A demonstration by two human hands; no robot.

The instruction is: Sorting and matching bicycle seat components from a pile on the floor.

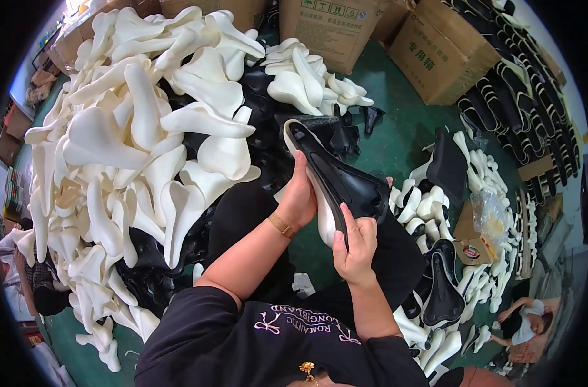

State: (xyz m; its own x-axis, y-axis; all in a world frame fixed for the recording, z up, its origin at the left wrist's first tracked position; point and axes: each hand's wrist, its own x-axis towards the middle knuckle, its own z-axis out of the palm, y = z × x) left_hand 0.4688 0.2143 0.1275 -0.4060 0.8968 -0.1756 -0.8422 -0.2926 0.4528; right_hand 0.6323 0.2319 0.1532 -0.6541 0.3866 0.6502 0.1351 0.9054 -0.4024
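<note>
Over my lap I hold a bicycle saddle, its black plastic base (355, 184) facing up and its white foam pad (327, 224) showing along the left edge. The saddle is tilted, with its narrow nose at the far left. My left hand (298, 197) grips the left side; its thumb lies along the white edge and its other fingers are mostly hidden beneath. My right hand (356, 244) is closed at the near end of the saddle, thumb and fingers pinching the black rim against the white pad.
A large heap of white foam saddle pads (107, 138) rises on my left, with black plastic bases (155, 274) among them. Assembled saddles (443, 284) and white pads lie on my right. Cardboard boxes (439, 51) stand at the back. Another person (529, 322) sits at the far right.
</note>
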